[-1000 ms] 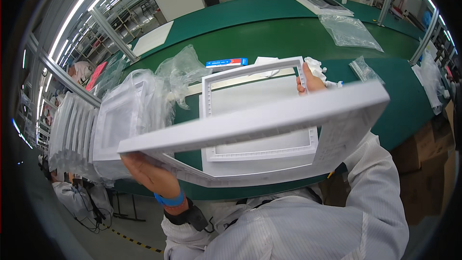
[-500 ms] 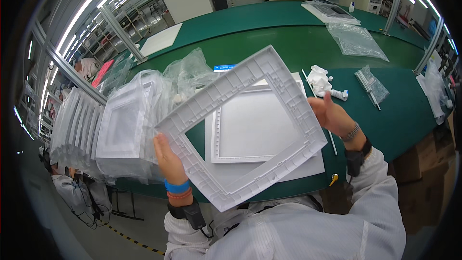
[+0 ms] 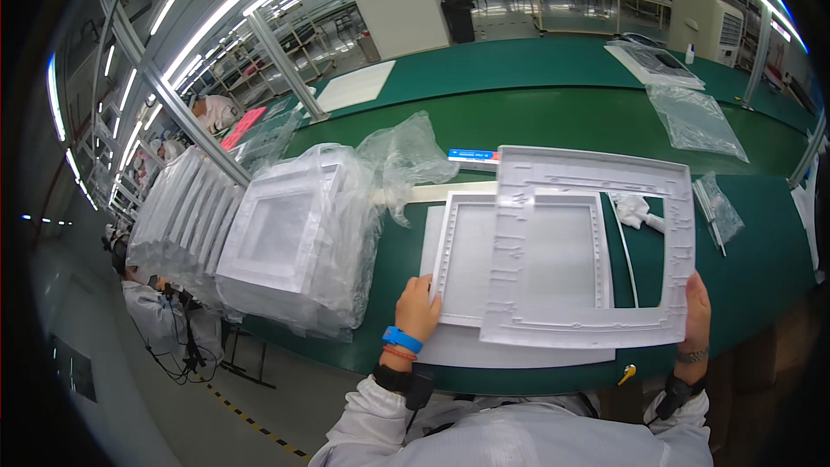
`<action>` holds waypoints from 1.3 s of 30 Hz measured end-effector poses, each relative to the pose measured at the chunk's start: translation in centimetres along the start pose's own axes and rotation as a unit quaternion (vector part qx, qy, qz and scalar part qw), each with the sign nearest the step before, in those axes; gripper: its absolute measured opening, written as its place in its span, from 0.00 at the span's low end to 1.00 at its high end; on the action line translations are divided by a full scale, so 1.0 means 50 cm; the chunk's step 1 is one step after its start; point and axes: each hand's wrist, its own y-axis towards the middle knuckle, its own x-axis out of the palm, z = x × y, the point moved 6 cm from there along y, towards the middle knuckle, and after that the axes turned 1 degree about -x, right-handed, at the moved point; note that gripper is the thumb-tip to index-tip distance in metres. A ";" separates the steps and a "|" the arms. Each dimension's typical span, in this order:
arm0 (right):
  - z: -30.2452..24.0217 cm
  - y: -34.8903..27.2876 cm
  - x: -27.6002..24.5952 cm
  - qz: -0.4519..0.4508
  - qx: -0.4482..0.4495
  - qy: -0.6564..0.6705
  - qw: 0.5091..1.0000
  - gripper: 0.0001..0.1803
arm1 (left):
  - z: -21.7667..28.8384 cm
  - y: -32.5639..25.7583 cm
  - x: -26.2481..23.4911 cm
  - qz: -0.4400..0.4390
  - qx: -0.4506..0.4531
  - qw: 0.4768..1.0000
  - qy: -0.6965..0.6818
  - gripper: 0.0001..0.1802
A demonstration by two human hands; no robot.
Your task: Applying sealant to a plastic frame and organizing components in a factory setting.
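The large white frame [image 3: 588, 327] is in front of the person, above the worktop [image 3: 765, 264], with its ribbed side facing up. The right hand [image 3: 698, 304] grips it at the right edge, near the close corner. The left hand [image 3: 418, 310] is not on this frame; it is to the left of it, with the fingers bent at the edge of a smaller white frame [image 3: 446, 255]. If these fingers really hold that edge, I cannot tell.

The smaller frame lies partly under the left part of the large frame, and below both there is a white sheet [image 3: 519, 351]. Through the opening of the large frame one can see a thin white rod [image 3: 625, 251] and a crumpled white piece [image 3: 632, 210]. Just beyond its far left corner is a blue and red box [image 3: 473, 156].

Further to the left of the large frame stand frames in clear plastic [image 3: 277, 229], with a loose clear bag [image 3: 406, 156] between. To its right lies a bag with thin rods [image 3: 719, 212]. Well beyond it, on the far side, there is a flat plastic bag [image 3: 696, 121].
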 end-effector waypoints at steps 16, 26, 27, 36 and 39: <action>0.020 0.012 -0.073 0.102 -0.019 0.068 0.992 0.19 | -0.091 0.329 0.021 -0.010 -0.196 0.974 0.112 0.26; -0.021 -0.013 -0.119 0.196 -0.051 0.063 0.977 0.19 | 0.229 0.142 -0.169 0.001 0.178 0.893 -0.414 0.09; -0.021 -0.009 -0.119 0.201 -0.047 0.058 0.977 0.19 | 0.238 0.126 -0.202 -0.001 0.173 0.878 -0.447 0.09; -0.020 0.011 -0.117 0.104 -0.073 0.102 0.987 0.20 | 0.150 0.214 -0.254 0.014 0.025 0.522 -0.852 0.39; -0.025 -0.004 -0.119 0.133 -0.069 0.113 0.982 0.20 | 0.058 0.254 -0.158 0.049 -0.076 0.657 -0.749 0.38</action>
